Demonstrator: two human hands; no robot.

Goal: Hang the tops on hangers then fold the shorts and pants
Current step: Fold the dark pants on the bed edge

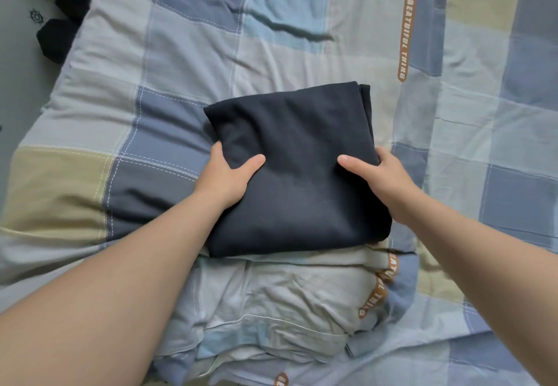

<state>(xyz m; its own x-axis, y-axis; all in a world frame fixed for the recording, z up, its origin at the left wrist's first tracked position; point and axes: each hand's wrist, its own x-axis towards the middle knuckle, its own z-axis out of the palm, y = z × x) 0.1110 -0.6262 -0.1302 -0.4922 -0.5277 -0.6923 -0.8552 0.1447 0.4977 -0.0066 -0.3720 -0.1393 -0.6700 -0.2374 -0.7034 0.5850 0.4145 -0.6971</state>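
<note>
1 folded dark garment (pixel 296 168) lies in the middle of the checked quilt (pixel 302 38), gripped at its sides by the left hand (pixel 225 176) and right hand (pixel 383 183) (2 hands, thumbs on top). If it is lifted unevenly, the loose layers showing at its far-right corner may slide and undo the fold. 2 dark shapes (pixel 56 38) sit off the quilt's far-left edge.

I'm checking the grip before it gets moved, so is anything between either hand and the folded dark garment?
Nothing visible. The left hand and right hand both hold the folded dark garment directly at its side edges, thumbs on top, fingers hidden beneath. It lies on the checked quilt with nothing on top of it.
</note>
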